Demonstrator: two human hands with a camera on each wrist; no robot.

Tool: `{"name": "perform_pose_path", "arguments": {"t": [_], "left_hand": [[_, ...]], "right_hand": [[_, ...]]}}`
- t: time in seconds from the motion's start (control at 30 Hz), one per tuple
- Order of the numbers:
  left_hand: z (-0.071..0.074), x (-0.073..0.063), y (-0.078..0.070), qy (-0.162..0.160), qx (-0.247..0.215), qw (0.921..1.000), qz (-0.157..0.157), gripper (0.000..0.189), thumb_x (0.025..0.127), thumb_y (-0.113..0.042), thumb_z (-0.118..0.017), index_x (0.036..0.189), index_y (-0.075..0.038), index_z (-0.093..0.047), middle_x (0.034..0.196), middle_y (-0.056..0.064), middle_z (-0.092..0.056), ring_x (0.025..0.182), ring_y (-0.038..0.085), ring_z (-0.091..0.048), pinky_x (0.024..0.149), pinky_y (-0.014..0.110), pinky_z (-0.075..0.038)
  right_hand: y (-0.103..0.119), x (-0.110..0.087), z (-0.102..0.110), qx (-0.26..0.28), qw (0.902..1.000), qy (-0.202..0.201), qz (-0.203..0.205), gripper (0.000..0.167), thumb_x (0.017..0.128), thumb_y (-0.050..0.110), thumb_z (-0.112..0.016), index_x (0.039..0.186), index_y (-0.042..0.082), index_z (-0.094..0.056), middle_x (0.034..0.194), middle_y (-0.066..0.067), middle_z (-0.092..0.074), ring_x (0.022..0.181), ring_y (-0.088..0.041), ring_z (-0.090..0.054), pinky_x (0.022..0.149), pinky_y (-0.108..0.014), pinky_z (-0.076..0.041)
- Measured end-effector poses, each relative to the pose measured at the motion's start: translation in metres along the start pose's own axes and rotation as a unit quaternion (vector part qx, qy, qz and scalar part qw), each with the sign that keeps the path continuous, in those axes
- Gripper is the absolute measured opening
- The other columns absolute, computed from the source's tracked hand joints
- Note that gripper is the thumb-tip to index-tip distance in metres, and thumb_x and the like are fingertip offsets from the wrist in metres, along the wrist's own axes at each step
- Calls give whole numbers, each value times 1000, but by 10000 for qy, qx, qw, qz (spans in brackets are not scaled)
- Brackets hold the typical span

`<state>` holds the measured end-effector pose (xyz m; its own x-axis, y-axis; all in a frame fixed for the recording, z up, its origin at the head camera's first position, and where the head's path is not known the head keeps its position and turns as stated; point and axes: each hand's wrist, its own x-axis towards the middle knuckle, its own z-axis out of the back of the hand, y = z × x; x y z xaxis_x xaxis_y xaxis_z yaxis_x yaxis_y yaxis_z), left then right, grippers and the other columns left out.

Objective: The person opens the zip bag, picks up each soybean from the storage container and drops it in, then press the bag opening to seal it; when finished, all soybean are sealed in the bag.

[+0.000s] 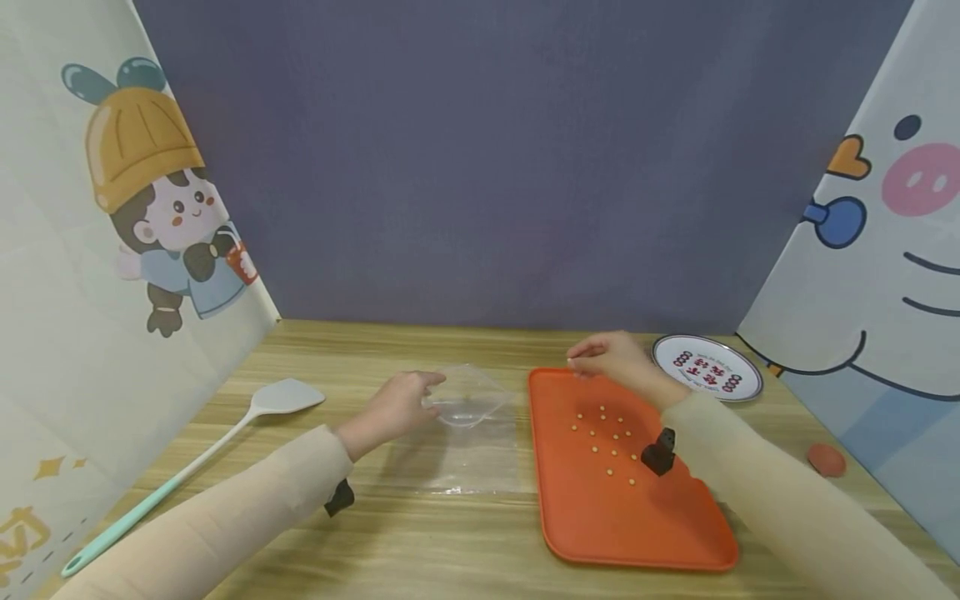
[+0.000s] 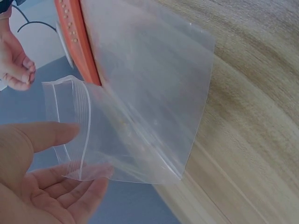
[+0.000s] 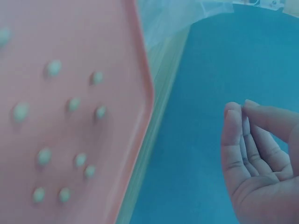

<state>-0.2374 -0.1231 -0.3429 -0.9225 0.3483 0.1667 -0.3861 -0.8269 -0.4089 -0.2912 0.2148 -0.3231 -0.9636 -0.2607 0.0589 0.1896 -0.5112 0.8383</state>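
In the head view my left hand [image 1: 401,408] grips the mouth of a clear zip bag [image 1: 461,450]. The left wrist view shows my thumb [image 2: 60,134] and curled fingers at the raised zip end, and the rest of the bag [image 2: 159,70] lies on the wooden table. Over the far left corner of an orange tray [image 1: 600,533], the thumb and forefinger of my right hand [image 1: 611,358] pinch a small pale soybean [image 1: 571,361], mostly hidden by the fingertips. Several round, pale yellow soybeans [image 1: 614,453] are scattered on the tray, also seen in the right wrist view.
Left of the bag lies a spatula [image 1: 281,397] with a white blade and mint handle. A white plate [image 1: 705,358] with red lettering sits behind the tray. Near the right edge is a reddish round object [image 1: 827,459]. Printed panels and a dark backdrop [image 1: 480,167] surround the table.
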Motion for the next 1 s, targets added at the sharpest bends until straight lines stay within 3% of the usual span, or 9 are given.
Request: {"name": "perform_pose_path", "arguments": {"t": [0.3,0.53,0.8,0.9,1.0], "left_hand": [[-1,2,0,-16,-66,10000,19,53,79,-8,-76,128,1,-59,128,19,-62,105,31,-66,89,40,-58],[-4,2,0,-11,-121,9999,52,54,79,-7,-76,129,0,-58,130,19,-61,106,32,-66,91,41,-57],[-3,2,0,-119,-103,9999,6,53,79,-9,-76,128,0,-59,127,19,-63,104,31,-67,90,41,-58],[-3,2,0,-71,-147,9999,9,53,79,-8,-76,128,1,-59,128,19,-62,105,32,-67,89,41,-58],[-3,1,0,-35,-201,9998,18,52,80,-9,-76,129,1,-59,128,19,-62,106,32,-67,90,41,-58]], "right_hand": [[29,13,-32,414,9986,339,7,24,89,10,-68,110,-2,-68,99,-18,-72,76,-14,-69,78,-38,-61],[46,23,-66,835,9943,628,222,24,86,4,-70,107,-8,-68,90,-17,-74,77,-27,-71,71,-35,-62],[61,31,-97,581,9950,761,271,20,86,5,-70,103,-6,-70,89,-19,-73,68,-18,-67,81,-51,-59],[63,32,-105,506,9957,739,228,17,86,6,-71,101,-3,-71,86,-15,-73,65,-13,-65,80,-49,-60],[63,32,-109,484,9962,701,196,17,86,6,-71,101,-2,-72,86,-14,-73,68,-17,-67,75,-42,-61]]}}
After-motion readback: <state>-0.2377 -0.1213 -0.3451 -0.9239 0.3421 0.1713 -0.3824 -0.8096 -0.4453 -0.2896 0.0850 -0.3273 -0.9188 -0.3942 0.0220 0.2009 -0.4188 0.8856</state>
